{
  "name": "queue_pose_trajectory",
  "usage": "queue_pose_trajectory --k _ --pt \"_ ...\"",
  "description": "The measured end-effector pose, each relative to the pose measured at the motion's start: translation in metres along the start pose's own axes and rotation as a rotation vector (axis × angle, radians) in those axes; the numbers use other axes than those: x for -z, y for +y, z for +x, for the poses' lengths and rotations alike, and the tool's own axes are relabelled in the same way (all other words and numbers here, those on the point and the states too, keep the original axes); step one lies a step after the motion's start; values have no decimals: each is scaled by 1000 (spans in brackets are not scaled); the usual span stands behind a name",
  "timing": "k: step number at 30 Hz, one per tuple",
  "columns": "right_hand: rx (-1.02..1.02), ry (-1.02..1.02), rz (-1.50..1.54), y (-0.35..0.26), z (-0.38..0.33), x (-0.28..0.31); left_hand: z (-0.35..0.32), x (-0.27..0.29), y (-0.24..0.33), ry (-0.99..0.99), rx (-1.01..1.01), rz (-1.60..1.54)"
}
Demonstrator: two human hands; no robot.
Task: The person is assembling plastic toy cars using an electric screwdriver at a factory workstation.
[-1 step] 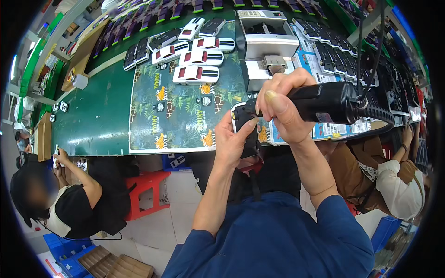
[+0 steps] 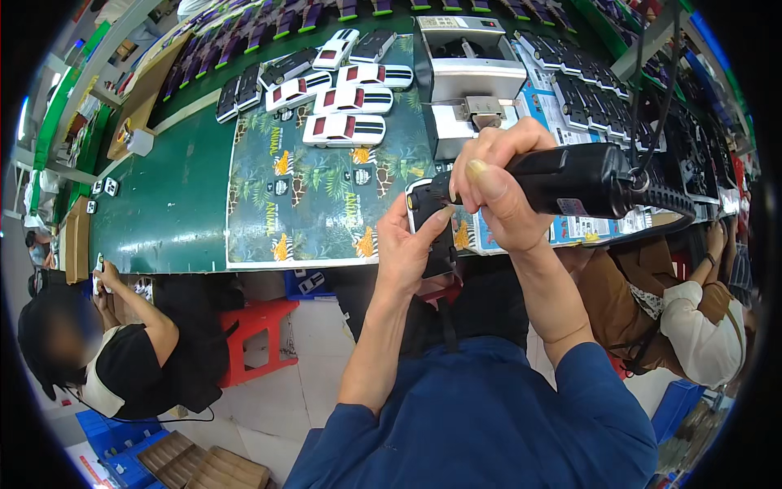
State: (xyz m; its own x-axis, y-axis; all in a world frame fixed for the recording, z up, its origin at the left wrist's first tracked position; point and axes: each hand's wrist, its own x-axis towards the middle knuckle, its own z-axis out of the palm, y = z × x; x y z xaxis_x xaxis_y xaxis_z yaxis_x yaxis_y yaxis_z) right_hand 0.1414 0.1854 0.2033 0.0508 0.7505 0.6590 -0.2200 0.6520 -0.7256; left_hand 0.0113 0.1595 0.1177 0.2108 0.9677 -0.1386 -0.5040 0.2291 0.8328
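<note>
My left hand (image 2: 407, 246) is closed around a toy car (image 2: 423, 213), its black underside turned up and a white edge showing. My right hand (image 2: 507, 183) grips a black electric screwdriver (image 2: 562, 181), held nearly level, with its tip end against the car's underside; the bit itself is hidden by my fingers. Beyond my left hand, several white toy cars with red windows and black stripes (image 2: 345, 131) stand on the patterned sheet (image 2: 314, 220). A few dark undersides of cars (image 2: 287, 68) lie among them.
A metal box-shaped screw feeder (image 2: 472, 73) stands ahead of my right hand. Rows of black car bases (image 2: 582, 102) lie to its right. The screwdriver's coiled cable (image 2: 672, 200) runs right. A co-worker (image 2: 122, 342) sits at left near a red stool (image 2: 259, 342); another person (image 2: 700, 326) sits at right.
</note>
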Motion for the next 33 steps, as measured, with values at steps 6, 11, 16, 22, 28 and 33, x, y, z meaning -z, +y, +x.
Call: queue_pose_trajectory --k 6,11,16,22,28,33 --pt "-34 -148 76 4 1 4 4 3 -2 -21 -25 23" --pt "45 -63 60 5 -4 3 3 -1 -1 -11 -40 39" --pt "25 16 104 -1 -9 1 2 -2 -3 -18 -45 66" --pt "148 13 188 -15 16 27 6 9 -2 120 35 -227" --pt "173 178 52 -18 62 57 9 22 2 24 45 -277" --pt "98 167 -220 0 57 53 10 19 1 19 54 -254"
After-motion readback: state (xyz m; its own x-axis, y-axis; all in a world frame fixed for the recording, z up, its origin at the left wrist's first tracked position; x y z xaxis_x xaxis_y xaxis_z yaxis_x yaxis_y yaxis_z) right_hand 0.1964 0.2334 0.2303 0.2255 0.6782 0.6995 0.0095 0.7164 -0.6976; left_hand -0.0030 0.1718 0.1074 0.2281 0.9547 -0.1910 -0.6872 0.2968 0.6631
